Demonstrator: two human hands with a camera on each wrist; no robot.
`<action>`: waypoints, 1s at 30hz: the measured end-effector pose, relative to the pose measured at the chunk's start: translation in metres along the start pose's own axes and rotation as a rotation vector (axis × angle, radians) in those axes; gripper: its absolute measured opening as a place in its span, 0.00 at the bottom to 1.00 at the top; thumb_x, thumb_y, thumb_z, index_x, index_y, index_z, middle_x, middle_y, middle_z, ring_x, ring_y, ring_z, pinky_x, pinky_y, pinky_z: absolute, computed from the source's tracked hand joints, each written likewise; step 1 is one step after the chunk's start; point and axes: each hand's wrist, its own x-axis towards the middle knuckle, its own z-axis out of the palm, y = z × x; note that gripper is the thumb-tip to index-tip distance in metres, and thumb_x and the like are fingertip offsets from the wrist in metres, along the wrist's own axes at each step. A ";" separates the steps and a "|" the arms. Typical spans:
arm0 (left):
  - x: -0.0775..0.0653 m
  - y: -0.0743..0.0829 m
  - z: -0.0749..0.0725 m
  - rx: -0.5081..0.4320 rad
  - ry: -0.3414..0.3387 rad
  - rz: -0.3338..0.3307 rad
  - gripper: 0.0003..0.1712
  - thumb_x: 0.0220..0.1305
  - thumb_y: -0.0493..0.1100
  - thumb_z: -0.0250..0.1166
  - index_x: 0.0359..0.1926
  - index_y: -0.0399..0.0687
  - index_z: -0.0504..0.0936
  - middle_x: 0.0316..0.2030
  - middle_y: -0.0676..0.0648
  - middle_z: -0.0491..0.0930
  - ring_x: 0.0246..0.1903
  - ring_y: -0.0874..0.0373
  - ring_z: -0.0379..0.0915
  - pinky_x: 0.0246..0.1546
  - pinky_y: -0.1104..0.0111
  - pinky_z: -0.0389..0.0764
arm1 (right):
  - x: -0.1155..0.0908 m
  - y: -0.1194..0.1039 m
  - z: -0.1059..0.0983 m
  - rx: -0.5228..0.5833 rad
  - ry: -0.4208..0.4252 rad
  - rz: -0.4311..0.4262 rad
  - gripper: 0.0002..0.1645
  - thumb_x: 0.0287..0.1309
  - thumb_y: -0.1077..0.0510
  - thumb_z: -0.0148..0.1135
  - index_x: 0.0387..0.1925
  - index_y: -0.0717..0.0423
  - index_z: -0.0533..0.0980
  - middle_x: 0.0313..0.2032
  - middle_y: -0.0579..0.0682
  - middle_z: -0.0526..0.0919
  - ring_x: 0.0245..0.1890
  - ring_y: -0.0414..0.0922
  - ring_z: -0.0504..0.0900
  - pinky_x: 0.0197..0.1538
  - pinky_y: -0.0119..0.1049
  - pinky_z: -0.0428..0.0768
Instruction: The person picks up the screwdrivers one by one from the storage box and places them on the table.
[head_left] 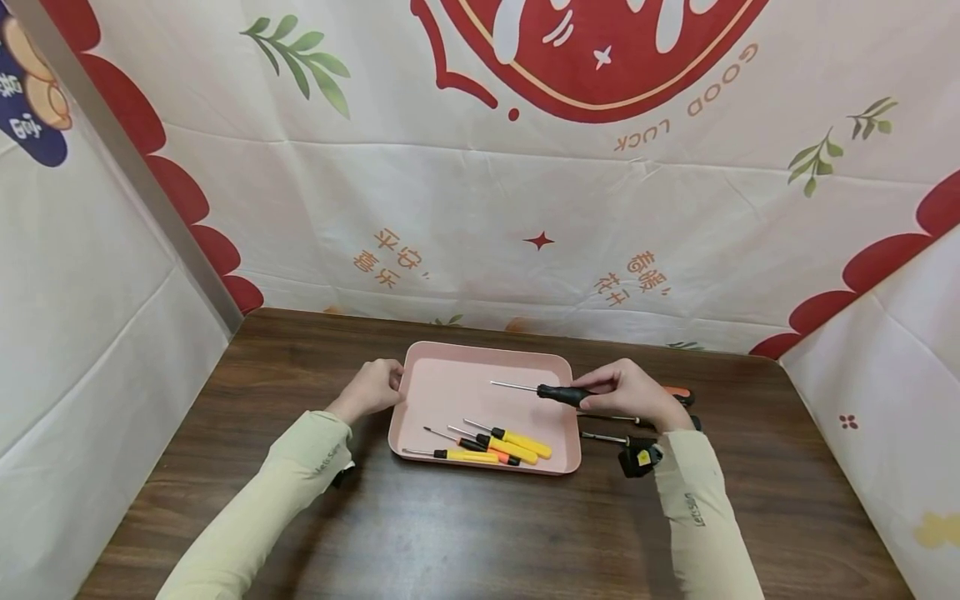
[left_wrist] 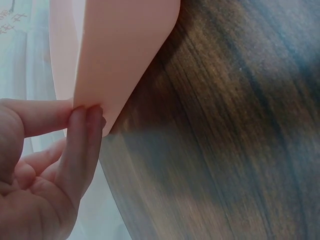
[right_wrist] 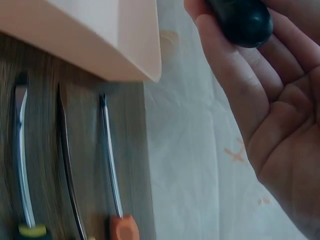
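My left hand [head_left: 371, 388] pinches the left rim of a pink tray [head_left: 450, 375], thumb on one side of the wall and fingertips on the other in the left wrist view. Over the tray's right side, my right hand [head_left: 633, 393] holds a screwdriver by its black handle [head_left: 561, 395], its shaft pointing left. The rounded handle end [right_wrist: 250, 25] shows between the fingers in the right wrist view. Several screwdrivers lie along the tray's near side, such as one with a yellow handle [head_left: 480, 456] and others in yellow and black or orange and black.
Right of the tray, partly behind my right hand, three screwdrivers lie on the dark wooden table [head_left: 420, 533]. One has an orange handle [right_wrist: 124, 229]; another has a flat tip [right_wrist: 21, 95]. A printed white cloth [head_left: 480, 200] hangs behind the table and at both sides.
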 end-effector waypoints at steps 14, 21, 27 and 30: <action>0.001 -0.003 0.001 -0.015 0.021 0.033 0.20 0.41 0.32 0.63 0.41 0.31 0.77 0.22 0.48 0.76 0.22 0.59 0.69 0.26 0.69 0.71 | -0.049 0.008 -0.020 -0.017 0.085 0.009 0.19 0.45 0.63 0.67 0.41 0.68 0.79 0.35 0.50 0.84 0.24 0.36 0.79 0.27 0.33 0.77; 0.000 -0.003 0.001 -0.008 0.020 0.024 0.20 0.41 0.32 0.64 0.41 0.31 0.77 0.22 0.48 0.76 0.22 0.58 0.70 0.27 0.68 0.71 | -0.067 0.015 -0.026 0.061 0.076 0.014 0.18 0.47 0.65 0.66 0.42 0.69 0.78 0.34 0.44 0.83 0.26 0.40 0.81 0.28 0.36 0.79; 0.000 -0.003 0.001 -0.016 0.026 0.011 0.20 0.42 0.32 0.64 0.41 0.32 0.77 0.23 0.47 0.76 0.22 0.58 0.70 0.26 0.68 0.71 | -0.083 0.030 -0.033 0.026 0.096 0.021 0.17 0.47 0.66 0.65 0.42 0.65 0.79 0.30 0.42 0.82 0.20 0.33 0.73 0.22 0.35 0.74; 0.000 -0.003 0.001 -0.021 0.027 0.005 0.20 0.41 0.32 0.64 0.41 0.32 0.77 0.22 0.47 0.76 0.22 0.58 0.70 0.26 0.68 0.71 | -0.092 0.040 -0.037 0.081 0.071 0.054 0.17 0.48 0.66 0.64 0.43 0.64 0.79 0.30 0.44 0.83 0.23 0.35 0.77 0.26 0.37 0.76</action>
